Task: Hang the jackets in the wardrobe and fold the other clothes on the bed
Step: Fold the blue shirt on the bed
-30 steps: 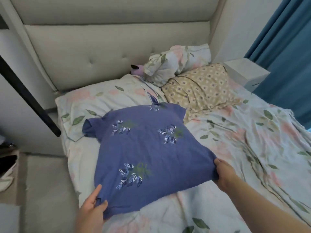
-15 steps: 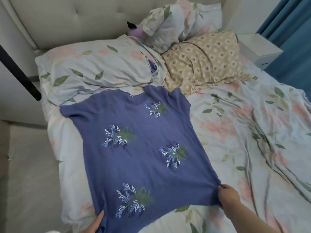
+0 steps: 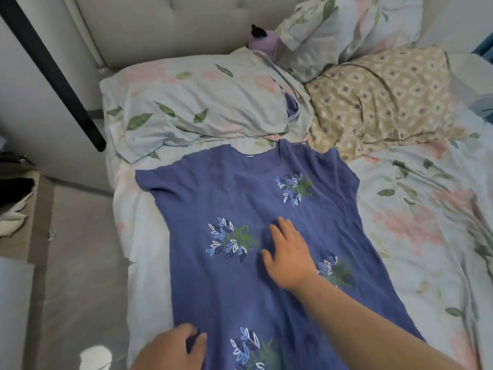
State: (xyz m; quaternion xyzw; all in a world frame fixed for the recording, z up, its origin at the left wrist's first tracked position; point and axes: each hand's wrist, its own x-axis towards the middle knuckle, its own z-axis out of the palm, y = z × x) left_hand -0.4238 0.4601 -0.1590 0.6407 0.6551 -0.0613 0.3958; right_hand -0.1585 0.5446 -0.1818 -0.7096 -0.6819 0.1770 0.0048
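A blue short-sleeved top [image 3: 240, 198] with embroidered leaf sprigs lies spread flat on the floral bed sheet [image 3: 426, 222], neckline toward the pillows. My right hand [image 3: 289, 253] rests flat on the middle of the top, fingers straight and spread. Near the bottom edge of the view, my left hand [image 3: 174, 348] pinches the top's lower left hem between thumb and fingers.
A floral pillow [image 3: 197, 102], a beige patterned pillow [image 3: 381, 97] and a third floral pillow [image 3: 354, 30] lie by the padded headboard [image 3: 165, 25], with a purple soft toy [image 3: 262, 40] between. A black bar [image 3: 53, 73] slants at left above the grey floor [image 3: 80, 263].
The top went from held up by its hem corners to lying flat on the bed. My right hand left the right hem corner and moved onto the middle of the top.
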